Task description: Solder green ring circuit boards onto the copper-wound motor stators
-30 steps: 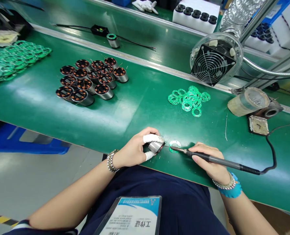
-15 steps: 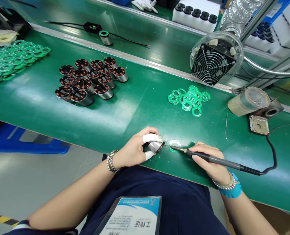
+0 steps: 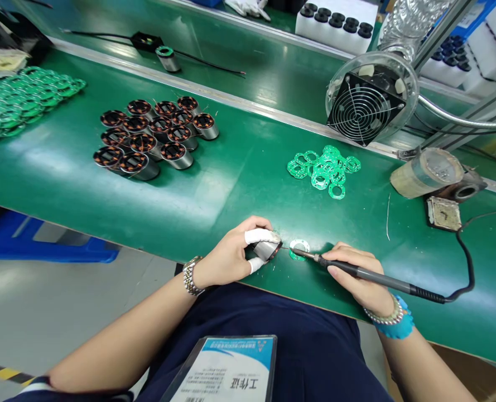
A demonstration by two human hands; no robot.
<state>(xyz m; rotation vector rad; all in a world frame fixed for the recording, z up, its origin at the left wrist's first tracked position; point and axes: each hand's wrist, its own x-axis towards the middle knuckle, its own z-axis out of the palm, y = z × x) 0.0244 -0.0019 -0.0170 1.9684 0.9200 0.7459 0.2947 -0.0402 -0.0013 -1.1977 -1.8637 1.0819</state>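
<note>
The left hand (image 3: 231,257) is clamped on a small motor stator (image 3: 268,250) tipped on the bench (image 3: 239,184) near its front edge; the right hand (image 3: 356,273) grips a soldering iron (image 3: 369,275), tip on a green ring board (image 3: 299,248). Steady wrists and a brief, light touch seem best.

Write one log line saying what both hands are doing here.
left hand: grips motor stator on its side | right hand: holds soldering iron, tip at green ring board | bench: green mat
</note>
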